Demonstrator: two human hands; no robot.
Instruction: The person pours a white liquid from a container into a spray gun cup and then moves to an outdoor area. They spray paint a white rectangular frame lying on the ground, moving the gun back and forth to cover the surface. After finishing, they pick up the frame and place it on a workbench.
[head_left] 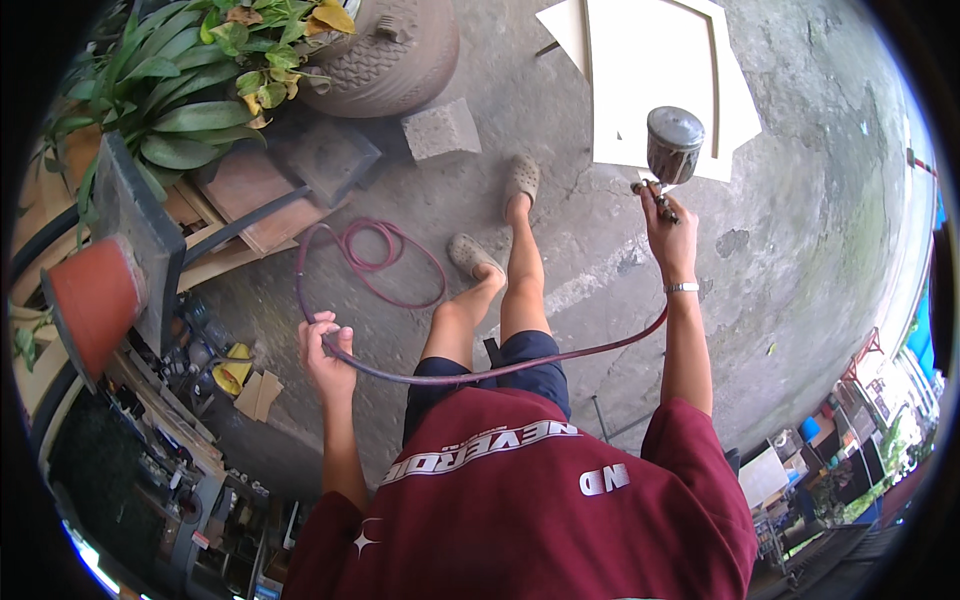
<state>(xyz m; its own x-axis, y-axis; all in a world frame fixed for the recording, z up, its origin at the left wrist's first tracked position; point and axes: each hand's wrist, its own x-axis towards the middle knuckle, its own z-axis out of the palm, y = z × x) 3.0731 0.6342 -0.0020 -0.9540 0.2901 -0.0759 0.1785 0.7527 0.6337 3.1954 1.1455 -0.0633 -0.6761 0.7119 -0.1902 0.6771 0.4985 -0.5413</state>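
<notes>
My right hand (672,235) is closed round the handle of a spray gun (657,200), which has a round metal paint cup (676,135) on top. A pale panel (650,80) with a raised frame lies just beyond the gun, at the far right. My left hand (328,362) grips a reddish air hose (480,380), which sags across in front of my shorts toward my right wrist. The rest of the hose lies in loose loops (385,260) on the floor ahead of the left hand. The gun's trigger is mostly hidden by my fingers.
A large ribbed pot (385,60) and leafy plants (185,90) stand at the far left, near a concrete block (440,132). Wooden boards (245,195) and an orange pot (95,295) are at the left. Grey concrete floor (800,200) extends right.
</notes>
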